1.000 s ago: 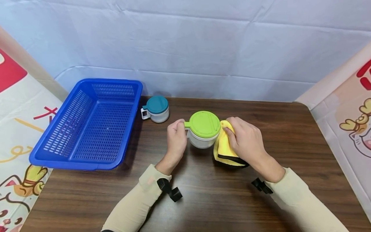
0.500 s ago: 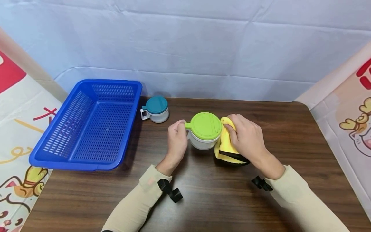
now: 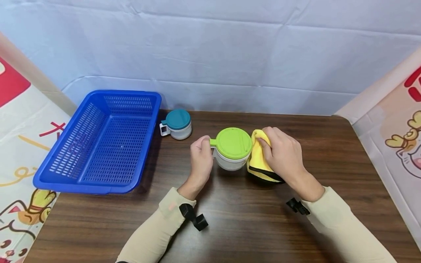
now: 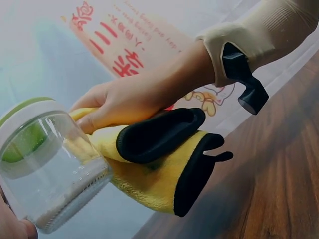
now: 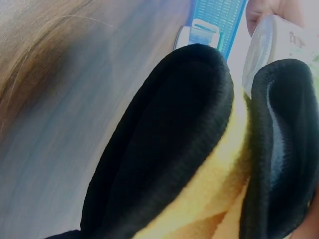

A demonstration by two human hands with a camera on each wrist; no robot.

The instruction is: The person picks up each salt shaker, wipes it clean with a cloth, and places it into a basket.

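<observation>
Here, the left hand (image 3: 201,160) is curled round the handle (image 3: 214,152) of a clear, lime-lidded jar (image 3: 231,163), holding it over the dark wooden table (image 3: 230,230). The right hand (image 3: 283,153) pinches a bunched, black-edged yellow cloth (image 3: 258,157) at the side of that jar. A smaller-looking teal-lidded jar (image 3: 178,124) stands farther back, just beside a blue perforated basket (image 3: 108,189).

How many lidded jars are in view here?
2: the green-lidded jar, held in the left hand, and the teal-lidded jar, standing on the table right of the blue basket.
</observation>
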